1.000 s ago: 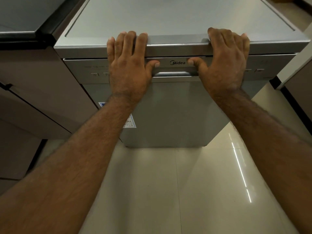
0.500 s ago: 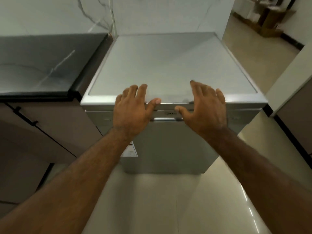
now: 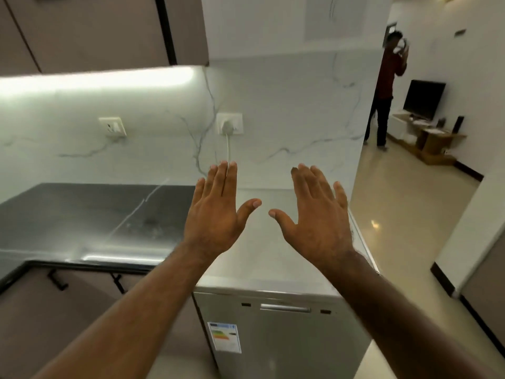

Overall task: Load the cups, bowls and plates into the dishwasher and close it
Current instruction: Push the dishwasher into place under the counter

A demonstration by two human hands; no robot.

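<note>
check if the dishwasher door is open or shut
Shut. The dishwasher door stands upright, flush beneath the top panel, its handle facing forward.

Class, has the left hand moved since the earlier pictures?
Yes: the left hand has lifted off the front edge of the dishwasher, now raised above its top.

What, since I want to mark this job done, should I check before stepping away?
1. Dishwasher door shut: ok, flush under the top.
2. Left hand holding nothing: ok, fingers straight.
3. Right hand holding nothing: ok, fingers straight.
4. Cups, bowls and plates inside: cannot tell, the door hides them.
5. Plug in socket: ok.
6. Wash started: cannot tell.
</note>
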